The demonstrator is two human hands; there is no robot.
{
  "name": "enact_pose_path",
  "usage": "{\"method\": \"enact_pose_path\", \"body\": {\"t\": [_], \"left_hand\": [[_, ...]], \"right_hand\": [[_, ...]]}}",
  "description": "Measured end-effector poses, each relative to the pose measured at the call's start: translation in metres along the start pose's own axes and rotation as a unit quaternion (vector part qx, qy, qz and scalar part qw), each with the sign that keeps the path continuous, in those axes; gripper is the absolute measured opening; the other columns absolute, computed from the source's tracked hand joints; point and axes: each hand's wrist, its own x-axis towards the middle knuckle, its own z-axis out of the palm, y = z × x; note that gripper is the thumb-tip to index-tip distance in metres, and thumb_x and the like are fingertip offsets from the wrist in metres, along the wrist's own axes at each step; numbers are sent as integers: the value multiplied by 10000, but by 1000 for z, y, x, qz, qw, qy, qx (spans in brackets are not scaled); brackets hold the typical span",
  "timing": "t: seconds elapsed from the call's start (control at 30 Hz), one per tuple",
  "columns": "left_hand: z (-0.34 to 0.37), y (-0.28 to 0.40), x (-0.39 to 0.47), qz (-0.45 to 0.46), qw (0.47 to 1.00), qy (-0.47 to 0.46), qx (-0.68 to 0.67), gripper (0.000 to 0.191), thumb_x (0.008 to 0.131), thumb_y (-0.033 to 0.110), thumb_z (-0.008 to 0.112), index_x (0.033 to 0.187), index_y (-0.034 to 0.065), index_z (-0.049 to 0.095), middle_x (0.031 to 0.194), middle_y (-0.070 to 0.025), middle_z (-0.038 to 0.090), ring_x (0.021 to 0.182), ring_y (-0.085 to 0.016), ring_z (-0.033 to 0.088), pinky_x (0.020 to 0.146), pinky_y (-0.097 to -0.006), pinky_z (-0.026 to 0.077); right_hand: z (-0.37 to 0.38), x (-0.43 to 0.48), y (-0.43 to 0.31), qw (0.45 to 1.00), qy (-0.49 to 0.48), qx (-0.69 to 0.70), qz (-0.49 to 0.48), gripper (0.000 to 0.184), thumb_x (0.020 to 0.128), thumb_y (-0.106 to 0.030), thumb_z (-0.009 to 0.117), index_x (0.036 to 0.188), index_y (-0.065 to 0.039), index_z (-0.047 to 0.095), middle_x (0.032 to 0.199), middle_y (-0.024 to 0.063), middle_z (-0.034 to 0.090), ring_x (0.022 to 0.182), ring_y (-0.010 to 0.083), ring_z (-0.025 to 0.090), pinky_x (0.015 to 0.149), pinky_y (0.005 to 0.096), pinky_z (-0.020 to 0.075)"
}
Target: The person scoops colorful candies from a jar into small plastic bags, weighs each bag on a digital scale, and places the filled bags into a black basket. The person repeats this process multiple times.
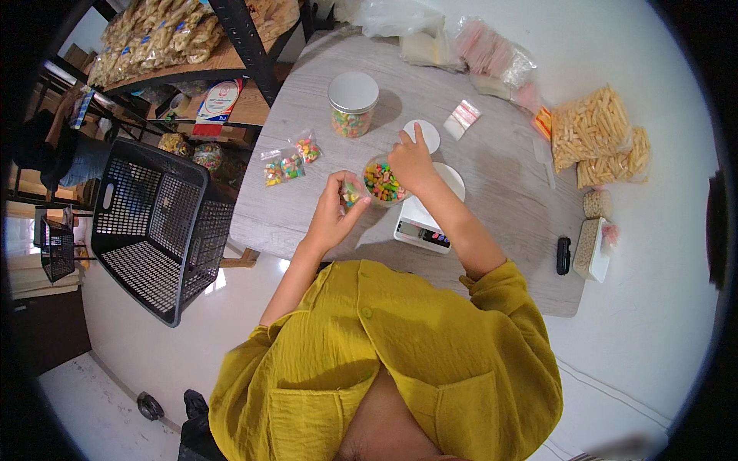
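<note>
My left hand (336, 210) holds a small clear plastic bag (350, 193) with colourful candy-like pieces in it, beside a round clear container (383, 180) of the same pieces. My right hand (411, 158) is over the container's right rim, index finger extended over a white round lid (429, 135); whether its other fingers hold anything is hidden. Under my right forearm stands a white digital kitchen scale (424, 226). A clear jar with a silver lid (353, 92) and filled small bags (283, 167) are farther left. Flat zip bags (462, 118) lie to the right.
A black plastic basket (193, 230) stands left of the table (507, 230). Bags of stick snacks (594, 129), a clear tub (590, 253) and a black object (563, 256) are at the right. Plastic bags (490, 52) line the back; a shelf (230, 55) holds packed snacks.
</note>
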Motion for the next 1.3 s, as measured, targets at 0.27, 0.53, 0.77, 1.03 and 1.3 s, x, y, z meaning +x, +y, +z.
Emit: {"method": "enact_pose_path", "body": {"t": [0.27, 0.53, 0.77, 1.03, 1.3], "left_hand": [[8, 1, 2, 57, 998, -16, -32, 365, 811, 125, 628, 1088, 38, 406, 973, -63, 537, 852, -139, 516, 663, -261, 422], [3, 1, 2, 39, 999, -1, 3, 353, 812, 137, 635, 1070, 32, 417, 986, -72, 530, 834, -163, 508, 661, -265, 422], [-11, -11, 1, 29, 998, 50, 11, 364, 805, 133, 641, 1073, 36, 415, 953, -46, 524, 736, -124, 473, 612, -245, 407], [-11, -15, 0, 32, 998, 62, 6, 368, 802, 132, 644, 1072, 31, 415, 922, -38, 537, 720, -114, 468, 607, -242, 397], [-11, -13, 0, 24, 998, 60, 6, 380, 797, 136, 651, 1078, 31, 419, 917, -37, 540, 715, -116, 464, 606, -240, 400]], "right_hand": [[-42, -38, 15, 838, 85, 533, -85, 132, 773, -202, 649, 875, -136, 701, 1219, 86, 537, 1226, 290, 391, 1032, 428, 279], [-17, -42, 15, 905, 156, 396, 25, 142, 761, -206, 660, 886, -147, 688, 1248, 95, 505, 1278, 332, 309, 1052, 455, 235], [-5, -39, 5, 950, 31, 309, 41, 133, 655, -146, 687, 785, -173, 695, 1345, 113, 402, 1332, 360, 174, 1073, 551, 113], [3, -15, -9, 962, 83, 257, -33, 50, 619, -145, 683, 652, -178, 700, 1346, 115, 401, 1336, 363, 159, 1062, 583, 117], [-5, -13, -4, 956, 29, 288, -57, 101, 595, -123, 675, 685, -157, 704, 1354, 132, 398, 1341, 370, 147, 1071, 553, 127]]}}
